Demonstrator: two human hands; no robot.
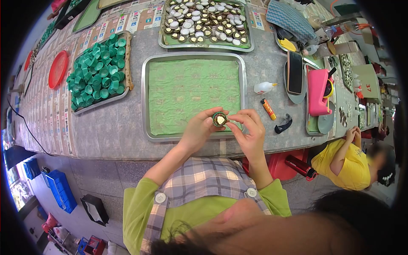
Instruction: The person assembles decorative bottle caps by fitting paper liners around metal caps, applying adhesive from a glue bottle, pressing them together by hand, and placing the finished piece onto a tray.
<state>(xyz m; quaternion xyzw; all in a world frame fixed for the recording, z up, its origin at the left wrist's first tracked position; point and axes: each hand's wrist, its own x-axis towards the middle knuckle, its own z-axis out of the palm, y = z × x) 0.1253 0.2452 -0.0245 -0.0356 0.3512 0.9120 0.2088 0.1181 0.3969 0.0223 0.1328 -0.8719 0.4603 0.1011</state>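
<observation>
Between the fingertips of my left hand (199,129) is a small round piece (219,119) with a dark face, a pale gold centre and a green pleated rim. My right hand (250,132) closes its thumb and forefinger at the right edge of the same piece. Both hands are over the near edge of a metal tray (145,97) lined with wrinkled green cloth (191,93). Left of it, a tray holds a heap of green pleated cups (100,68). Behind it, another tray carries many dark round pieces and white discs (206,21).
To the right lie a small white bottle (264,87), an orange glue stick (268,109), a black strap-like item (283,124), a phone (294,72) and a pink tape dispenser (318,92). A red plate (58,69) is far left. A person in a yellow shirt (346,165) sits at right.
</observation>
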